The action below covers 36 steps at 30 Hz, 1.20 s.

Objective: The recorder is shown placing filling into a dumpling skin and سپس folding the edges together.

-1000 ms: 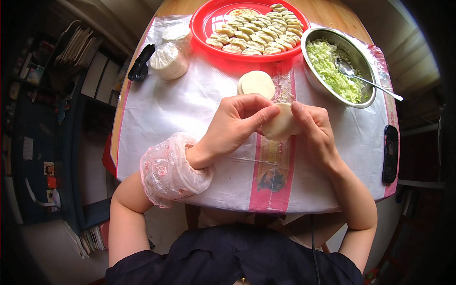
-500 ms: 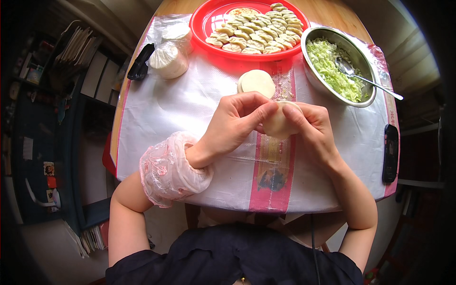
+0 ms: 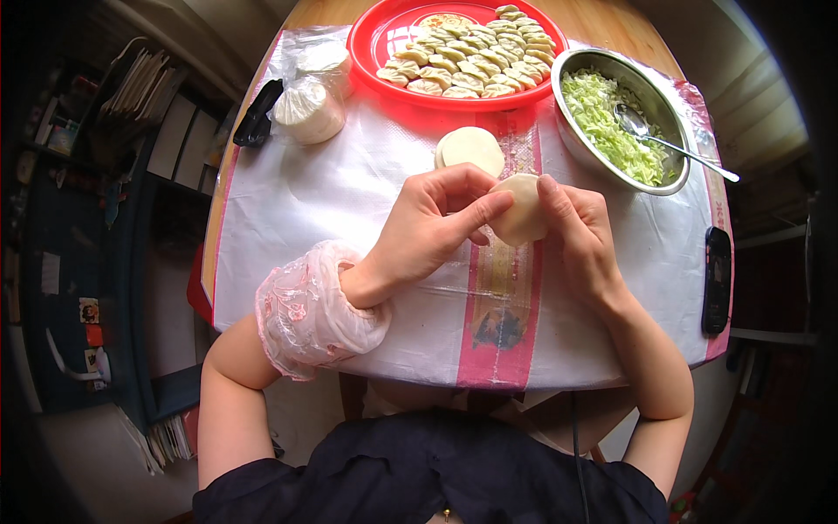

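Between my hands, over the middle of the table, is one round, pale dumpling wrapper point(image 3: 520, 212), flat and unfilled. My left hand point(image 3: 441, 210) pinches its left edge between thumb and fingers. On the opposite edge, my right hand point(image 3: 580, 229) grips it with the thumb on top and fingers mostly hidden behind. A small stack of wrappers point(image 3: 471, 148) lies just beyond my left hand. Farther back, a red tray point(image 3: 371, 52) carries rows of pleated dumplings point(image 3: 476, 61). At the right, a steel bowl point(image 3: 676, 131) holds shredded green filling point(image 3: 602, 122) and a spoon point(image 3: 672, 147).
Plastic-bagged wrapper stacks point(image 3: 310, 109) stand at the back left beside a black case point(image 3: 258, 113). A black phone point(image 3: 717, 279) lies near the right table edge. A white plastic cloth point(image 3: 349, 196) covers the wooden table. Dark shelves point(image 3: 74, 262) stand to the left.
My right thumb has shifted from the wrapper's face to its right edge, exposing more of the wrapper. The left hand keeps nearly the same place.
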### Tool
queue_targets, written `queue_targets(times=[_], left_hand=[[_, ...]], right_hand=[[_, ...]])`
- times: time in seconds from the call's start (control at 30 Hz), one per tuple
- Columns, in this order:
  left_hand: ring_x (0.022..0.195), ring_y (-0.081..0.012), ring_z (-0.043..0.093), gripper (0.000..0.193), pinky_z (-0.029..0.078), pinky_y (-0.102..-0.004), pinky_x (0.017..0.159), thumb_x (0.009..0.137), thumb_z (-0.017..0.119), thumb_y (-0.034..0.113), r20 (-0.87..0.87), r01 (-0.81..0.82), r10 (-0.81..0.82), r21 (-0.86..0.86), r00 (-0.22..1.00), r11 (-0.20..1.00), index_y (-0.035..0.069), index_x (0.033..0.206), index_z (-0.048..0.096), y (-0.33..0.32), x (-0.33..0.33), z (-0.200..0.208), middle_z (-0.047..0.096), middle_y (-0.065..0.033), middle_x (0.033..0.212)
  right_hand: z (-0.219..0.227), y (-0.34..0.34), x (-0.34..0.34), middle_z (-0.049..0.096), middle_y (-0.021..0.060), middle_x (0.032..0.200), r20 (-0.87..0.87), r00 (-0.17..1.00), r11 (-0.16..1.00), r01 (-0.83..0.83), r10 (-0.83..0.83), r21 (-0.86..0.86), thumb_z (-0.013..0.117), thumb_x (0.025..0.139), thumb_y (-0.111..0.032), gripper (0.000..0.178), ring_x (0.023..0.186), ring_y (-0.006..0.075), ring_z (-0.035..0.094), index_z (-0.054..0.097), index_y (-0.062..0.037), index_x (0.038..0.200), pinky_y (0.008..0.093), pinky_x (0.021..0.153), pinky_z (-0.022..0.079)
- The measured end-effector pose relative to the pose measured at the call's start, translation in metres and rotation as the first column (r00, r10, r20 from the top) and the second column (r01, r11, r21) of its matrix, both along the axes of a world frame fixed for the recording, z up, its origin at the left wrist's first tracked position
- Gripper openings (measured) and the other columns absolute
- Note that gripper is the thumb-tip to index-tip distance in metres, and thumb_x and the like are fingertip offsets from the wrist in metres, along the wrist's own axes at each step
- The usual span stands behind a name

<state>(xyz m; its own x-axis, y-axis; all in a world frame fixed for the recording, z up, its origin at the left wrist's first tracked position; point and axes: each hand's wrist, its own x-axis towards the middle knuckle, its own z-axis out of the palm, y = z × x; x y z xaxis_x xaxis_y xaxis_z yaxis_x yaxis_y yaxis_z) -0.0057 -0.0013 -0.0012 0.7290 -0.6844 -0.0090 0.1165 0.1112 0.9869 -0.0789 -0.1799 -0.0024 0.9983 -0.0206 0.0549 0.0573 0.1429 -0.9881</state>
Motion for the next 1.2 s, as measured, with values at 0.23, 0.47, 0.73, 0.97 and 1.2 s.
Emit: queue_targets(times=[0.23,0.47,0.73,0.97,1.2], left_hand=[[0.075,-0.0053,0.061,0.020,0.051,-0.0199,0.059,0.094,0.062,0.020,0.015,0.009,-0.009,-0.008,1.000,1.000,0.001,0.100,0.064,0.001,0.002,0.000,0.067,-0.0021,0.086],[0.074,-0.0057,0.060,0.020,0.050,-0.0205,0.059,0.094,0.062,0.019,0.014,0.026,-0.026,-0.026,1.000,0.999,0.001,0.099,0.065,0.001,0.002,-0.003,0.066,-0.0014,0.085],[0.074,-0.0061,0.060,0.021,0.050,-0.0203,0.060,0.092,0.065,0.019,0.019,0.015,-0.015,-0.011,1.000,1.000,0.000,0.099,0.067,0.002,0.001,-0.002,0.066,-0.0017,0.085],[0.073,-0.0064,0.061,0.021,0.051,-0.0205,0.059,0.091,0.067,0.020,0.022,0.004,-0.004,0.003,1.000,1.000,0.000,0.099,0.067,0.001,0.001,-0.002,0.067,-0.0022,0.086],[0.073,-0.0062,0.060,0.020,0.051,-0.0204,0.060,0.092,0.065,0.019,0.002,0.010,-0.010,-0.005,1.000,1.000,-0.001,0.099,0.067,0.001,0.002,-0.002,0.066,-0.0020,0.084]], right_hand=[[0.006,-0.001,0.002,0.068,0.0076,0.084,0.166,0.986,0.954,0.068,-0.020,-0.290,0.048,0.100,-0.024,0.035,0.078,0.0102,0.061,0.067,0.0061,0.102,0.0249,0.070,0.048],[0.007,-0.001,0.002,0.069,0.0089,0.082,0.201,0.979,0.955,0.033,0.028,-0.294,0.048,0.100,-0.022,0.033,0.075,0.0111,0.061,0.067,0.0058,0.097,0.0259,0.069,0.048],[0.010,0.005,-0.002,0.068,0.0095,0.082,0.132,0.990,0.978,-0.028,0.056,-0.208,0.045,0.102,-0.024,0.038,0.074,0.0116,0.061,0.066,0.0063,0.095,0.0257,0.068,0.047],[0.002,0.000,0.001,0.068,0.0079,0.082,0.136,0.990,0.985,-0.011,0.034,-0.171,0.045,0.102,-0.026,0.039,0.075,0.0108,0.061,0.066,0.0068,0.097,0.0259,0.070,0.048],[0.003,-0.003,-0.001,0.070,0.0085,0.083,0.120,0.991,0.976,-0.040,0.066,-0.212,0.046,0.101,-0.023,0.035,0.079,0.0109,0.063,0.067,0.0058,0.099,0.0258,0.072,0.049]])
